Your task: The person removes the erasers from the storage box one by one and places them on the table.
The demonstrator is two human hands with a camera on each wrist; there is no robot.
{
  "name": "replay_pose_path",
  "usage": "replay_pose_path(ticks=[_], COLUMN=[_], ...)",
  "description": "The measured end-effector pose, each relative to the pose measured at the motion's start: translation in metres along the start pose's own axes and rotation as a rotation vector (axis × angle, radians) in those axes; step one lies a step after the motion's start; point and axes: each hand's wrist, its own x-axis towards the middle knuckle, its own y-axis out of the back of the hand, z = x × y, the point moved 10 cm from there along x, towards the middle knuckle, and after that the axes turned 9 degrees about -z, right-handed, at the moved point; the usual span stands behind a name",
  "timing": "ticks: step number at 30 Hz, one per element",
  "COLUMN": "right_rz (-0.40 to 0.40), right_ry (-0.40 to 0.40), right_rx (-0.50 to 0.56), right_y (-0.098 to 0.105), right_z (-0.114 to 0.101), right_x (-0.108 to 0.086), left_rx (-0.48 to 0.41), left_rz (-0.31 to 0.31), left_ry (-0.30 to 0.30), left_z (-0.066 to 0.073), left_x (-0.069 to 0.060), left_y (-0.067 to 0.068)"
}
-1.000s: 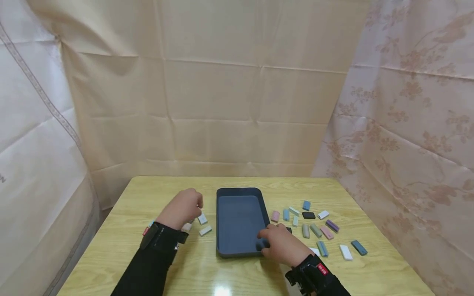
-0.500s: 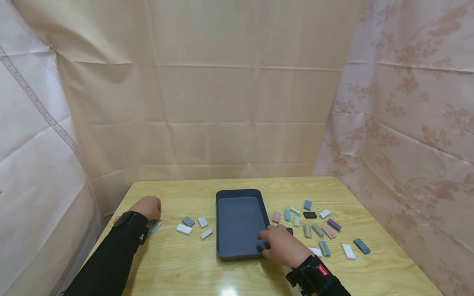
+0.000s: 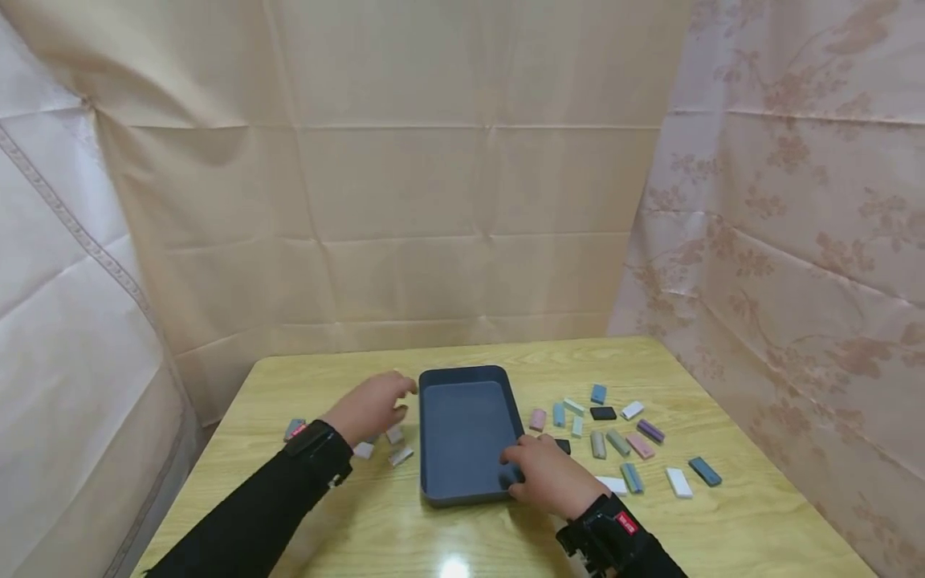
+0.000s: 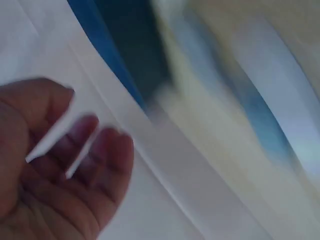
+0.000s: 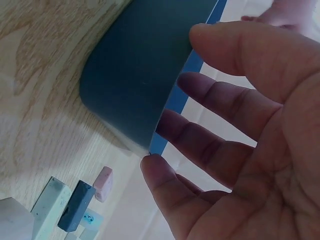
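Observation:
A dark blue-grey rectangular tray [image 3: 466, 437] lies in the middle of the table. At its near right corner my right hand [image 3: 552, 478] holds the rim; in the right wrist view the thumb and fingertips meet the tray's wall [image 5: 135, 65]. My left hand [image 3: 372, 408] hovers by the tray's left side, fingers loosely bent and nothing in them. Below it lie several small rectangular blocks, among them a white block [image 3: 364, 450] and another whitish block [image 3: 401, 456]; some are partly hidden. A grey-blue block [image 3: 294, 427] sits left of the wrist.
Right of the tray, several small blocks lie scattered, including a purple block [image 3: 650, 432], a black block [image 3: 603, 413], a pink block [image 3: 639, 445] and a dark blue block [image 3: 704, 472]. The wooden table [image 3: 405, 530] is backed by a beige cloth [image 3: 405, 201].
The left hand went to the table's left side, then came back right to the tray's edge. A grey-blue block now shows where it was. The right hand stayed at the tray.

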Motion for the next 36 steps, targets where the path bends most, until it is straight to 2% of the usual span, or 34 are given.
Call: replay_pose_path(ticks=[2, 4, 5, 7, 9, 10, 14, 19, 25, 28, 31, 33, 34, 36], right_rz=[0.003, 0.006, 0.009, 0.012, 0.014, 0.013, 0.018, 0.047, 0.086, 0.084, 0.074, 0.099, 0.130, 0.219], right_ry=[0.004, 0.011, 0.015, 0.023, 0.029, 0.029, 0.031, 0.023, -0.017, -0.008, -0.008, -0.036, -0.058, -0.106], right_rx=[-0.004, -0.006, -0.007, -0.012, -0.007, -0.008, 0.007, 0.012, 0.155, 0.180, 0.180, 0.186, 0.181, 0.178], right_y=[-0.001, -0.002, -0.002, -0.003, -0.004, -0.005, -0.006, -0.003, 0.001, -0.002, -0.006, -0.002, 0.001, 0.015], right_z=[-0.002, -0.003, -0.005, -0.007, -0.009, -0.010, -0.011, -0.011, -0.006, -0.007, -0.008, -0.004, -0.001, 0.006], right_x=[0.002, 0.004, 0.005, 0.007, 0.009, 0.010, 0.009, 0.009, 0.009, 0.009, 0.010, 0.009, 0.008, 0.006], left_rx=[-0.009, -0.007, 0.004, 0.035, 0.052, 0.061, 0.114, 0.138, 0.188, 0.218, 0.221, 0.202, 0.188, 0.156], left_rz=[-0.103, -0.230, -0.293, -0.399, -0.471, -0.485, -0.503, -0.502, -0.443, -0.412, -0.398, -0.388, -0.377, -0.329], left_ry=[-0.141, -0.239, -0.270, -0.308, -0.323, -0.345, -0.408, -0.430, -0.452, -0.466, -0.468, -0.439, -0.408, -0.308], left_z=[0.046, 0.078, 0.089, 0.102, 0.108, 0.109, 0.116, 0.131, 0.151, 0.157, 0.155, 0.147, 0.141, 0.120], left_x=[0.007, 0.008, 0.007, 0.003, 0.000, -0.002, -0.002, 0.003, 0.018, 0.019, 0.018, 0.017, 0.017, 0.018], left_y=[-0.014, -0.032, -0.041, -0.057, -0.067, -0.070, -0.080, -0.086, -0.083, -0.084, -0.085, -0.079, -0.074, -0.057])
